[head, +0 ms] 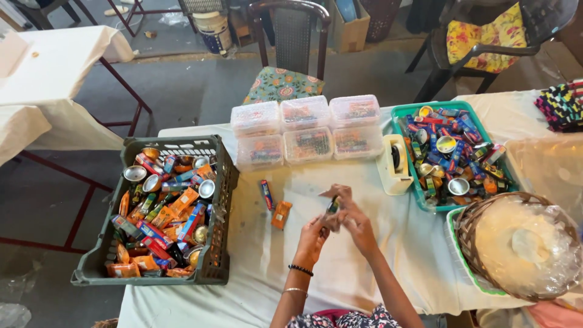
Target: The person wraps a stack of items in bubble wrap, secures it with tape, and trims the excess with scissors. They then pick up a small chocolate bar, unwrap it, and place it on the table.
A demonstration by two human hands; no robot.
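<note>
White cloth, stained and creased, covers the surface (388,243) in front of you, and over its middle your two hands meet. Your left hand (314,234) and right hand (358,223) are both pinched shut on one small dark packet (333,205), held just above the cloth between the fingertips; its long axis runs roughly upright, tilted a little away from you, and the picture is too small to say which hand bears more of it. Just to the left of your left hand lie two loose pieces on the cloth: an orange sachet (281,215), flat and crinkly, and beyond it a slim dark stick packet (266,194) with its long axis pointing away from you. Your left hand is the nearer one to both. Further left sits a grey plastic crate (221,182) with slotted walls, heaped with glossy orange, red and blue packets and small shiny metal cups. Straight ahead, well apart from the hands, stand six clear lidded plastic boxes (306,129) in two rows. To the right a cream tape dispenser (393,164) touches a green plastic tray (405,112) of similar packets, and near your right elbow a woven basket (467,228) holds crumpled clear plastic.
</note>
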